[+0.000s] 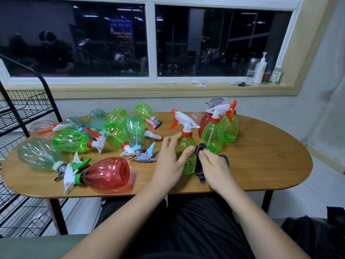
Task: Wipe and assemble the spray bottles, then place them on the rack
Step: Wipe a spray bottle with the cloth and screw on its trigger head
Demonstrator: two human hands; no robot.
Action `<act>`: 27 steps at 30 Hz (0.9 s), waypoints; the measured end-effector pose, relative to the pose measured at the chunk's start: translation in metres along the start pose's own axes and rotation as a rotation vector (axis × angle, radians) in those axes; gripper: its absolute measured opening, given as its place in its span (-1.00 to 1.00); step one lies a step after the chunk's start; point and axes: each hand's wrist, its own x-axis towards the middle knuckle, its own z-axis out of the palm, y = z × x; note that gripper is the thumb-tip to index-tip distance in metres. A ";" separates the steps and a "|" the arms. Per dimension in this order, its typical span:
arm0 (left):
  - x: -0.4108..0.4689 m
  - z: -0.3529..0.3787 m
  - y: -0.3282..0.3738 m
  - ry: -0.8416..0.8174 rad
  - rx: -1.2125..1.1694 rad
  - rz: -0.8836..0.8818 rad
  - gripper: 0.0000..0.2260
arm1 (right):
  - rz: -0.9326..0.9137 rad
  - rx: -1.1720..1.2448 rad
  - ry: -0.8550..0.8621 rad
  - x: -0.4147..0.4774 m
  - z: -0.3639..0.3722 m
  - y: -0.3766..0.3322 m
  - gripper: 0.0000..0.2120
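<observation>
A green spray bottle (187,146) with a white and orange trigger head stands upright near the table's front middle. My left hand (170,161) wraps round its left side, thumb across the front. My right hand (214,168) pinches a dark grey cloth (200,165) against the bottle's right side. Three more assembled bottles, two green (211,136) and one red (204,122), stand upright just behind. Several bottles lie on their sides on the table's left half, among them a red one (108,173) near the front edge. The black wire rack (24,109) stands left of the table.
The oval wooden table (270,165) has bare surface on its right half. A windowsill behind carries a pump bottle (261,69) and small containers. A dark bag (317,232) lies on the floor at the lower right. My lap is under the table's front edge.
</observation>
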 end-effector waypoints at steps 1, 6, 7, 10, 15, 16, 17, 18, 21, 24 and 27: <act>0.000 0.000 -0.001 0.005 0.002 -0.004 -0.36 | 0.007 0.002 -0.010 0.003 -0.001 -0.003 -0.59; 0.002 0.000 -0.002 0.019 0.027 0.006 -0.39 | -0.057 0.126 0.023 0.012 -0.003 -0.021 -0.64; 0.002 0.000 -0.002 0.024 0.030 0.016 -0.42 | -0.090 0.134 0.037 0.013 -0.002 -0.025 -0.66; 0.001 -0.001 0.001 0.047 0.018 0.024 -0.49 | -0.141 0.207 0.066 0.013 0.000 -0.033 -0.68; -0.001 -0.001 0.003 0.044 0.036 0.029 -0.50 | -0.166 0.266 0.136 0.010 0.011 -0.027 -0.69; -0.001 -0.001 0.003 0.036 0.038 0.032 -0.50 | -0.165 0.261 0.145 0.009 0.013 -0.026 -0.71; 0.000 0.000 0.002 0.030 0.042 0.037 -0.50 | -0.160 0.260 0.153 0.009 0.016 -0.024 -0.72; 0.000 0.000 0.001 0.026 0.049 0.045 -0.50 | -0.149 0.265 0.156 0.008 0.018 -0.022 -0.72; 0.000 0.001 0.000 0.027 0.071 0.059 -0.49 | -0.036 0.281 0.080 0.007 0.018 -0.013 -0.72; 0.000 -0.001 0.000 0.056 0.082 0.069 -0.53 | 0.078 0.284 -0.008 0.006 0.014 -0.009 -0.51; -0.001 -0.001 0.000 0.059 0.068 0.064 -0.54 | 0.090 0.449 -0.048 0.007 0.006 -0.021 -0.45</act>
